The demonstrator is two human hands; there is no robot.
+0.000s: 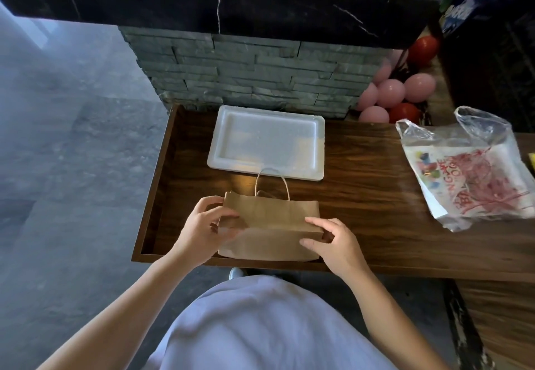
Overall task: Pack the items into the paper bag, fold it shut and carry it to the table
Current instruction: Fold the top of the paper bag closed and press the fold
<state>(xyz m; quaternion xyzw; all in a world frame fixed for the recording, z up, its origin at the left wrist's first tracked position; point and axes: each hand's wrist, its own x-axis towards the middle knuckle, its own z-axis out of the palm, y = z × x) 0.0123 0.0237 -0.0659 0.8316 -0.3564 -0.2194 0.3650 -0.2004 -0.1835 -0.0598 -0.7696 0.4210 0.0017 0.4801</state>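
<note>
Two hands grip a brown paper bag (270,225) at the near edge of the table (362,196), toward its left end. Left hand (202,229) pinches the bag's left side, thumb on the folded-over top flap and fingers curled behind it. Right hand (335,243) grasps the fold's right corner, index finger lying along the crease and thumb pressed against the front panel below. Bag's top is bent toward the person, so a flat flap covers the opening and what is inside cannot be seen. A twine handle (272,183) stands up from the far side of the flap, its loop reaching over the near rim of a white foam tray (220,144). That tray lies flat just beyond the bag, close to the table's far edge and against a grey stone wall (246,74). Toward the right end of the table sits a clear plastic bag (469,173) with red print, well apart from the paper bag. Beyond the far right corner, pink and red balloons (402,92) are heaped beside the wall.
</note>
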